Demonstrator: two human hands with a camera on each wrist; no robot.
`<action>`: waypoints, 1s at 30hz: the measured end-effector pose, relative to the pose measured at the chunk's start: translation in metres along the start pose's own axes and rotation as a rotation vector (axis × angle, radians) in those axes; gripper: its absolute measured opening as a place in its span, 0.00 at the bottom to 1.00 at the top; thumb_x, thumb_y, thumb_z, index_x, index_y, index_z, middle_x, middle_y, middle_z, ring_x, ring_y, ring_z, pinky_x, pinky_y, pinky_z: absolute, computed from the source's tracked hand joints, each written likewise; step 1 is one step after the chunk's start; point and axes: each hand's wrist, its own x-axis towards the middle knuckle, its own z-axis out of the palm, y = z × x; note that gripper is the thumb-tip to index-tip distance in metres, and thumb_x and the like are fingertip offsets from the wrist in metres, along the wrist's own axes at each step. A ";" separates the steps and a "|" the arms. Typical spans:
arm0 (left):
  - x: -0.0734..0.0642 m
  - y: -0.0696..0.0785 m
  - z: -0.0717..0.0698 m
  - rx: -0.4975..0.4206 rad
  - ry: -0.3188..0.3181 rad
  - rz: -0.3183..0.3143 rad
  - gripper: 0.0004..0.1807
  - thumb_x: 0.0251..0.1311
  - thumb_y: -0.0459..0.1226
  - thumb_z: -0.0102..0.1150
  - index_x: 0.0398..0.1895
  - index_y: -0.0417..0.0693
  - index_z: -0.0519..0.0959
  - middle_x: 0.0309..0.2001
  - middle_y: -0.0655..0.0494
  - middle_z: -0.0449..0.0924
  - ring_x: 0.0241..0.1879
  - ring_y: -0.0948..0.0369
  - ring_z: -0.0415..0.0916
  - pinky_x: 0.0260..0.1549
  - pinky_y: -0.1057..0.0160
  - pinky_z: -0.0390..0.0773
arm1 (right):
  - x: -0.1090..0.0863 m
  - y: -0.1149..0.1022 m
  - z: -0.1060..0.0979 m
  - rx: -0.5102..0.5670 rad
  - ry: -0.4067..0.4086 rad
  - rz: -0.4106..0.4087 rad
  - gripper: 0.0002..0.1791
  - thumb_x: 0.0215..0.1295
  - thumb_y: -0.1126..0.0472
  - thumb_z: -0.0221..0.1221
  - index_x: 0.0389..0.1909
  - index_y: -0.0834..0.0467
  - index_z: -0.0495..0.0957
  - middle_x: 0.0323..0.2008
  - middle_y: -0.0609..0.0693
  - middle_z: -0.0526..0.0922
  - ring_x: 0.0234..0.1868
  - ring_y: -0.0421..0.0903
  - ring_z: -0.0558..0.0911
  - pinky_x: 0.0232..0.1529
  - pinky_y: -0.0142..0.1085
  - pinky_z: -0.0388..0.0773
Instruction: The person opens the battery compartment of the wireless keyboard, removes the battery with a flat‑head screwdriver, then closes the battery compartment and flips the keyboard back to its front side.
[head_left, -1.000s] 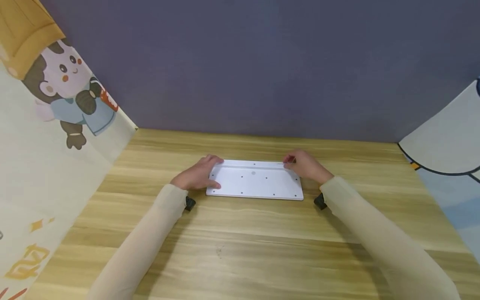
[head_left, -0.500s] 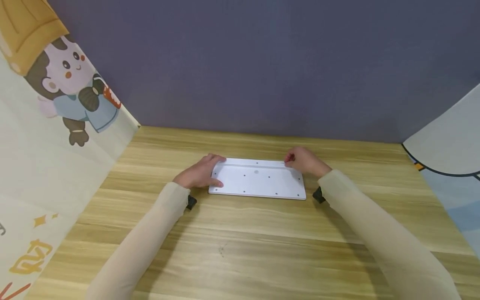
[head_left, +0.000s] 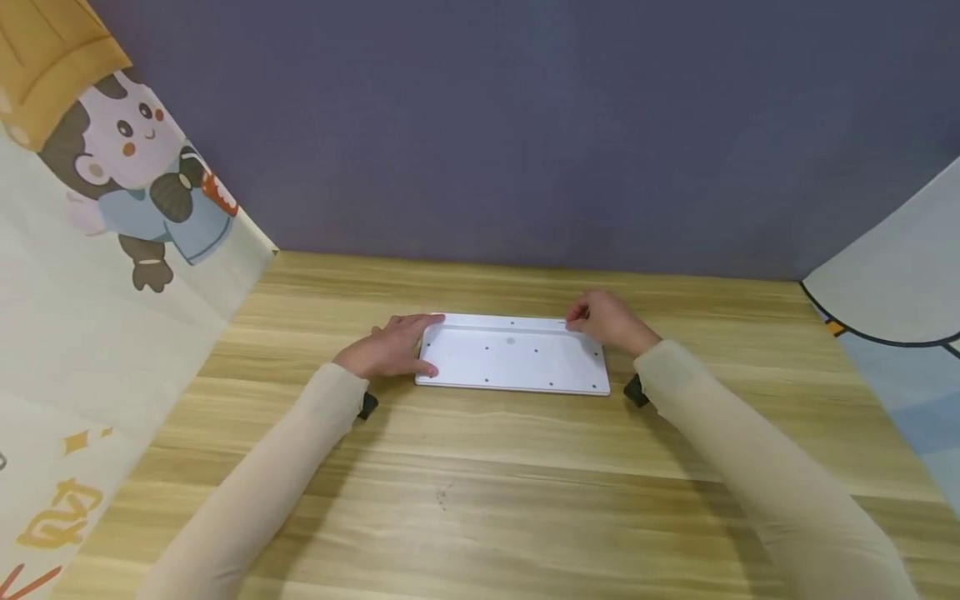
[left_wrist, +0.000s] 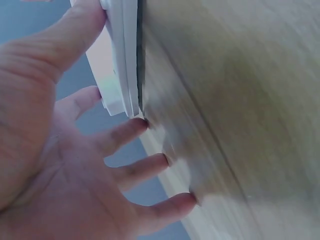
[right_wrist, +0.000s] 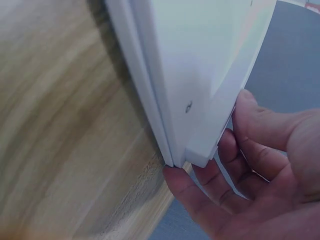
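A white keyboard [head_left: 510, 362] lies face down on the wooden table, its flat underside dotted with several small screws. Along its far edge runs a raised ridge [head_left: 480, 322]. At the left end is my left hand [head_left: 386, 346]; its thumb rests on the underside near the edge. In the left wrist view the other fingers [left_wrist: 132, 172] are spread, with some tips on the table. My right hand [right_wrist: 250, 175] has curled fingers at the far right corner. Its thumb presses the ridge's edge while fingers lie against the end. What the thumb covers is hidden.
The wood-grain table [head_left: 480, 483] stretches toward me. A dark grey-blue wall panel [head_left: 480, 142] rises behind it. Cartoon-printed panels [head_left: 142, 200] stand on the left and right. Dark wrist cameras [head_left: 636, 390] sit under both sleeves.
My left hand has shifted slightly left, its thumb drawing back toward the keyboard's end. The right hand stays at the far right corner. The head view moves slightly.
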 end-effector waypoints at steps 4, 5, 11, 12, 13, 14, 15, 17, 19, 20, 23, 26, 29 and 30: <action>0.000 0.002 0.000 0.013 0.014 0.008 0.49 0.51 0.50 0.68 0.74 0.57 0.51 0.71 0.47 0.51 0.68 0.43 0.47 0.57 0.30 0.45 | -0.003 0.000 -0.003 -0.001 0.003 -0.007 0.05 0.61 0.64 0.63 0.33 0.63 0.82 0.31 0.53 0.80 0.31 0.48 0.75 0.32 0.39 0.73; 0.000 0.002 0.000 0.016 0.015 0.017 0.49 0.51 0.50 0.68 0.74 0.57 0.51 0.71 0.46 0.51 0.67 0.42 0.47 0.57 0.29 0.46 | -0.003 0.000 -0.004 0.001 0.000 -0.004 0.05 0.60 0.64 0.63 0.32 0.63 0.82 0.31 0.53 0.80 0.31 0.48 0.75 0.32 0.39 0.73; -0.004 0.001 0.001 0.043 0.013 0.048 0.49 0.52 0.51 0.67 0.74 0.56 0.51 0.71 0.46 0.50 0.67 0.41 0.48 0.55 0.28 0.49 | -0.010 -0.004 -0.004 0.004 -0.035 0.020 0.03 0.61 0.65 0.62 0.33 0.61 0.82 0.32 0.53 0.80 0.30 0.47 0.74 0.30 0.38 0.72; -0.005 0.001 0.001 0.045 0.011 0.046 0.49 0.52 0.51 0.67 0.74 0.56 0.51 0.72 0.46 0.50 0.67 0.40 0.48 0.55 0.28 0.49 | -0.011 -0.005 -0.004 0.002 -0.040 0.021 0.03 0.62 0.65 0.62 0.33 0.61 0.81 0.32 0.53 0.80 0.30 0.47 0.74 0.30 0.37 0.72; -0.006 0.001 0.001 0.046 0.009 0.044 0.49 0.52 0.51 0.67 0.74 0.56 0.51 0.72 0.47 0.49 0.67 0.40 0.47 0.55 0.27 0.48 | -0.012 -0.006 -0.003 0.004 -0.045 0.023 0.03 0.62 0.65 0.62 0.34 0.61 0.81 0.32 0.53 0.80 0.30 0.47 0.74 0.30 0.37 0.71; -0.008 0.001 0.000 0.047 0.006 0.042 0.49 0.52 0.52 0.67 0.74 0.57 0.51 0.72 0.47 0.47 0.67 0.40 0.46 0.55 0.27 0.47 | -0.013 -0.007 -0.003 0.008 -0.050 0.026 0.03 0.62 0.65 0.61 0.34 0.61 0.80 0.32 0.53 0.80 0.30 0.47 0.74 0.29 0.37 0.71; -0.008 0.001 0.000 0.043 0.006 0.043 0.49 0.52 0.51 0.67 0.74 0.56 0.51 0.73 0.48 0.47 0.68 0.39 0.45 0.54 0.26 0.47 | -0.012 -0.008 -0.002 0.013 -0.054 0.029 0.03 0.63 0.65 0.61 0.34 0.61 0.80 0.32 0.54 0.80 0.29 0.47 0.73 0.29 0.38 0.71; -0.009 0.002 0.000 0.049 0.003 0.045 0.50 0.52 0.52 0.67 0.74 0.56 0.50 0.73 0.48 0.45 0.68 0.39 0.45 0.54 0.26 0.47 | -0.012 -0.009 -0.002 0.012 -0.050 0.029 0.03 0.63 0.65 0.60 0.34 0.62 0.80 0.32 0.54 0.79 0.30 0.47 0.73 0.30 0.38 0.71; -0.008 0.003 -0.002 0.058 0.003 0.050 0.49 0.53 0.51 0.66 0.75 0.56 0.49 0.73 0.48 0.45 0.68 0.39 0.45 0.54 0.26 0.47 | -0.011 -0.009 -0.003 0.013 -0.045 0.033 0.03 0.62 0.66 0.61 0.34 0.62 0.80 0.32 0.54 0.79 0.30 0.47 0.73 0.30 0.38 0.71; -0.008 0.004 -0.002 0.064 0.002 0.051 0.49 0.54 0.51 0.65 0.75 0.56 0.49 0.73 0.49 0.46 0.67 0.39 0.46 0.54 0.26 0.48 | -0.010 -0.009 -0.004 0.014 -0.041 0.032 0.03 0.62 0.66 0.61 0.34 0.62 0.79 0.32 0.54 0.79 0.30 0.48 0.73 0.31 0.38 0.71; -0.007 0.007 -0.003 0.076 -0.005 0.051 0.48 0.56 0.50 0.64 0.75 0.55 0.48 0.73 0.48 0.46 0.67 0.40 0.47 0.54 0.26 0.49 | -0.010 -0.007 -0.005 0.024 -0.036 0.031 0.03 0.62 0.66 0.61 0.33 0.62 0.79 0.32 0.54 0.78 0.31 0.48 0.73 0.31 0.38 0.71; -0.008 0.009 -0.004 0.073 -0.015 0.043 0.48 0.56 0.49 0.65 0.75 0.54 0.48 0.72 0.49 0.47 0.67 0.41 0.47 0.54 0.26 0.49 | -0.010 -0.005 -0.003 0.028 -0.034 0.020 0.03 0.62 0.66 0.61 0.33 0.62 0.79 0.32 0.54 0.79 0.31 0.48 0.73 0.31 0.38 0.71; -0.009 0.008 -0.003 0.078 -0.013 0.038 0.48 0.55 0.50 0.65 0.75 0.54 0.49 0.72 0.48 0.48 0.67 0.41 0.48 0.54 0.26 0.49 | -0.010 -0.003 -0.002 0.028 -0.041 0.008 0.03 0.62 0.65 0.62 0.33 0.62 0.80 0.32 0.53 0.79 0.31 0.47 0.74 0.31 0.38 0.72; -0.009 0.008 -0.003 0.080 -0.012 0.035 0.48 0.55 0.50 0.65 0.74 0.53 0.49 0.72 0.48 0.49 0.67 0.41 0.48 0.54 0.26 0.49 | -0.010 -0.003 -0.001 0.030 -0.046 0.003 0.04 0.62 0.64 0.62 0.34 0.61 0.80 0.32 0.53 0.80 0.31 0.47 0.75 0.31 0.38 0.73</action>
